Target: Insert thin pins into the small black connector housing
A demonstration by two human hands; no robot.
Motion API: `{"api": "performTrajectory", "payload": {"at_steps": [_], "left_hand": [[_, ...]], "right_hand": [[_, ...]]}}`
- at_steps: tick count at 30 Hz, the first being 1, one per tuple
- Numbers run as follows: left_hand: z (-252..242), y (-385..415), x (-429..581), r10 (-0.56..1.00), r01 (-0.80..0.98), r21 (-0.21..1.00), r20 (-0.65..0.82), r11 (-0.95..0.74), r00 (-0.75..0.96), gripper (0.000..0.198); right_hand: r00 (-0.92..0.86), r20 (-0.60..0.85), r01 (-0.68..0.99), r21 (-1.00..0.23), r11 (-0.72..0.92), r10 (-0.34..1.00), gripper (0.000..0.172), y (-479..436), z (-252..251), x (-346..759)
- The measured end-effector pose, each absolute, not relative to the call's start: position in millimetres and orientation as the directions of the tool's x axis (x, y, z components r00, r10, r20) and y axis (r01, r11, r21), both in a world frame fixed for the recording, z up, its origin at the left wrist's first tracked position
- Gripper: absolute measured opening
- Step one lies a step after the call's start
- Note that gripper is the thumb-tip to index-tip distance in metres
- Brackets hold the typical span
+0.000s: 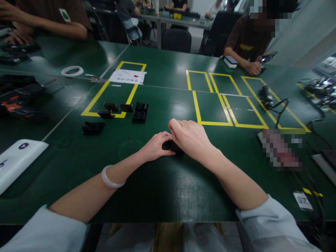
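At the middle of the green table, my left hand (155,147) grips a small black part (177,148) between thumb and fingers. My right hand (193,137) is curled over the top of that part, and its fingertips are hidden from me. Whether it pinches anything more cannot be made out. Left of my hands stand several black plastic pieces: a double block (140,112), upright thin pieces (111,106) and a separate piece (93,128) lying nearer to me.
Yellow tape rectangles (214,123) mark the green table (157,189). A white tape roll (72,71) and a paper sheet (127,76) lie farther back. At left are a white case (19,162) and dark tools. Cables and a phone (280,149) lie right. Two people sit opposite.
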State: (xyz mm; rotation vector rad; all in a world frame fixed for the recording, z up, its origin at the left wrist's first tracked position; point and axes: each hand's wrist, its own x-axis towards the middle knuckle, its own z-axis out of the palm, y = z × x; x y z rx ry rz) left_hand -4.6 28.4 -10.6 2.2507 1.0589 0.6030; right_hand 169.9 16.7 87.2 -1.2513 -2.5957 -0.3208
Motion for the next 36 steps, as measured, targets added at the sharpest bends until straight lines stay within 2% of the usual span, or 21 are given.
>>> {"api": "performTrajectory", "payload": {"at_steps": [13, 25, 29, 36], "left_hand": [[-14.9, 30.3, -5.0, 0.794, 0.516, 0.674, 0.179, -0.529, 0.581, 0.046], [-10.7, 28.3, -5.7, 0.805, 0.54, 0.674, 0.14, -0.504, 0.577, 0.039], [-7.6, 27.3, -4.3, 0.814, 0.556, 0.668, 0.131, -0.495, 0.566, 0.038], [-10.8, 28.5, -5.3, 0.803, 0.542, 0.666, 0.146, -0.512, 0.579, 0.041]], "right_hand": [[-0.619, 0.264, 0.78, 0.097, 0.619, 0.74, 0.021, 16.9, 88.4, 170.2], [-0.57, 0.24, 0.807, -0.016, 0.59, 0.786, 0.021, 17.7, 90.9, 169.9], [-0.584, 0.206, 0.801, -0.007, 0.598, 0.785, 0.027, 19.5, 93.2, 172.2], [-0.573, 0.181, 0.807, -0.048, 0.589, 0.8, 0.021, 22.5, 94.0, 173.8]]}}
